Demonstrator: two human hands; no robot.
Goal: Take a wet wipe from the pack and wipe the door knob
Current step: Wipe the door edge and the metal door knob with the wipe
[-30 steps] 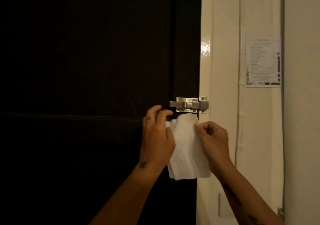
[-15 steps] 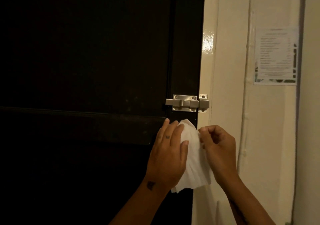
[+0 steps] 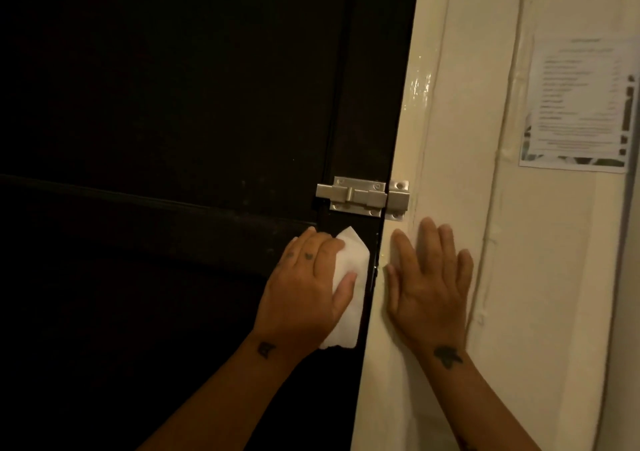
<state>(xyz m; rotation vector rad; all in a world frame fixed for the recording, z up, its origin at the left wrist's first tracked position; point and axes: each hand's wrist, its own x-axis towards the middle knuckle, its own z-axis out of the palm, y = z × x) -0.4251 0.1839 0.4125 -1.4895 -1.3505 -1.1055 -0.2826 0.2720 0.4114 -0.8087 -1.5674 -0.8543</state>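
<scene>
Here the left hand [image 3: 304,298] presses the wipe [image 3: 349,277] flat, hiding any knob; right hand [image 3: 427,287] splayed.

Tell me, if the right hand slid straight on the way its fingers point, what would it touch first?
The right hand lies flat on the cream door frame, fingers pointing up. Sliding on, it would probably meet the frame-side piece of the metal bolt just above the fingertips, though it might pass just to its right.

Bolt latch [image 3: 360,197] just above wipe [image 3: 349,277]; dark door [image 3: 173,104] bare leftward.
</scene>
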